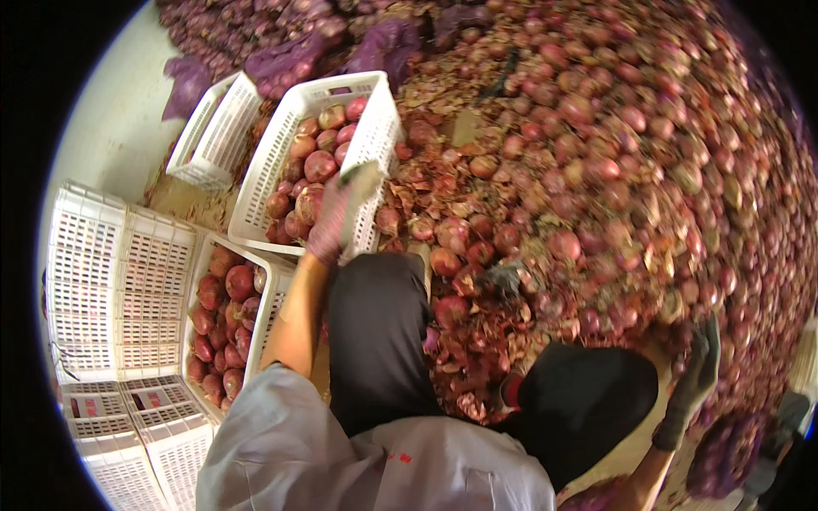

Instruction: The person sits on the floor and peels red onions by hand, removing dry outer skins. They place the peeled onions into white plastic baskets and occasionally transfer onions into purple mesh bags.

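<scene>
My left hand point(339, 214), in a pink and grey work glove, is over the right side of a white slotted plastic crate point(262, 166). Red onions point(319, 166) partly fill that crate. Motion blurs the glove, and whether anything is in its fingers cannot be told. Far to the right, beyond my bent knee, my right hand point(696, 367) wears a grey glove at the edge of a large heap of red onions point(601, 169). Its fingers point towards the heap, and the palm side is hidden.
A second white crate point(271, 300) of onions stands beside my left arm. Stacked white crates point(121, 287) line the left wall, and another crate point(217, 131) stands farther off. Loose skins point(422, 185) litter the floor. Purple mesh sacks point(383, 51) lie behind; a filled one point(725, 453) sits lower right.
</scene>
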`<state>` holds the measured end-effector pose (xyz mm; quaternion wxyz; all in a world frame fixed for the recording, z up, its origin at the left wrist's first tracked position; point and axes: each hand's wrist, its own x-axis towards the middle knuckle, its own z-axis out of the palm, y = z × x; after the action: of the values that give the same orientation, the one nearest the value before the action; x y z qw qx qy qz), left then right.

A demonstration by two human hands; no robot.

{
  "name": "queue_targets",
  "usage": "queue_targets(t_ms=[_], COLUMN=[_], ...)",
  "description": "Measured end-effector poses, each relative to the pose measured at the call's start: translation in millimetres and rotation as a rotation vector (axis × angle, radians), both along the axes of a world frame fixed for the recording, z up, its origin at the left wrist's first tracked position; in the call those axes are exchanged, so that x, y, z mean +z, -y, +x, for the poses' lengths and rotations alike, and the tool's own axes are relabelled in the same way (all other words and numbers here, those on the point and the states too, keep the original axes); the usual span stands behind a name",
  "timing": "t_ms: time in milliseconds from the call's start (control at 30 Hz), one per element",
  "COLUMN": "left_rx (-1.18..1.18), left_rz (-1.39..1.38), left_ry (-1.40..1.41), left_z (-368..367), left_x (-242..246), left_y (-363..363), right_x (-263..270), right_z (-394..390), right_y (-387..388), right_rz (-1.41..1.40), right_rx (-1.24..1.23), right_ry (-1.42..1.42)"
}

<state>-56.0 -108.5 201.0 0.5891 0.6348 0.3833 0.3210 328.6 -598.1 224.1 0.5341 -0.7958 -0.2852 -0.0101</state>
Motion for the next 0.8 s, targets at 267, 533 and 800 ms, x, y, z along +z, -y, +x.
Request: queue_targets(t_ms=[267,533,800], left_rx=[0.184,0.044,0.006], left_rz=[-0.309,-0.596,-0.644], left_ry=[-0.066,-0.057,-0.046], left_z=[17.7,66.8,14.6], left_x=[-169.1,-185.4,-199.0], left_y=[-49.9,-78.4,-55.8], right_x=[-50.7,-205.9,-319.4], right_z=[-50.3,-86.9,-124.9], right_y=[-426.4,-717.1,-794.5], right_rz=[-0.39,-0.656,-1.065], right_rx=[0.976,0.799,0.874], right_ry=[0.002,-0.022,0.286])
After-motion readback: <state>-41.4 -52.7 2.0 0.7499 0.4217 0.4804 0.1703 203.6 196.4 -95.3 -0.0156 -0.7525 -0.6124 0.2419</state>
